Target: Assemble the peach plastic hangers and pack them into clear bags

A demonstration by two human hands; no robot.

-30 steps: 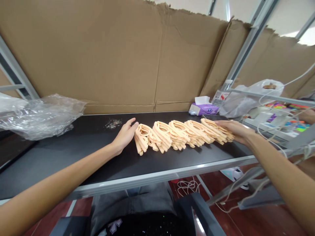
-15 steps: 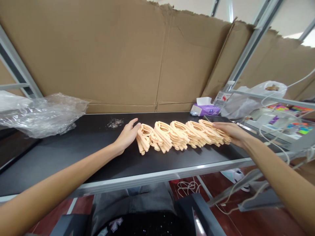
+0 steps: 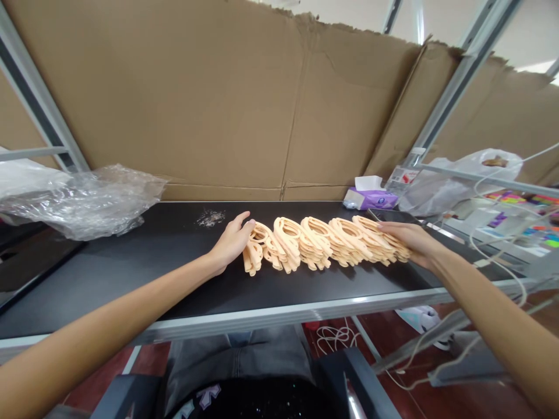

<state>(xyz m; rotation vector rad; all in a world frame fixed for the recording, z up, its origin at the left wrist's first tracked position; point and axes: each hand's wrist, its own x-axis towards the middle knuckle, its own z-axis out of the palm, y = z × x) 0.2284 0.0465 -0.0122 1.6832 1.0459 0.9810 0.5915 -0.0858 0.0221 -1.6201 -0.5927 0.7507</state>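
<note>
A long row of peach-coloured flat loop-shaped pieces (image 3: 323,244) lies slanted, one leaning on the other, on the black tabletop (image 3: 148,262). My left hand (image 3: 231,243) presses flat against the row's left end, fingers stretched out. My right hand (image 3: 408,240) rests on the row's right end, fingers extended over the last pieces. The row is squeezed between both hands.
A crumpled clear plastic bag (image 3: 82,201) lies at the table's left. A purple tissue box (image 3: 371,196) and a white plastic bag (image 3: 463,174) sit at the back right. Cardboard sheets (image 3: 218,99) wall off the back. Some crumbs (image 3: 210,218) lie behind my left hand. Cables hang on the right.
Both hands have pushed inward a little, so the row of pieces is slightly shorter and more tightly packed. The camera has shifted a bit.
</note>
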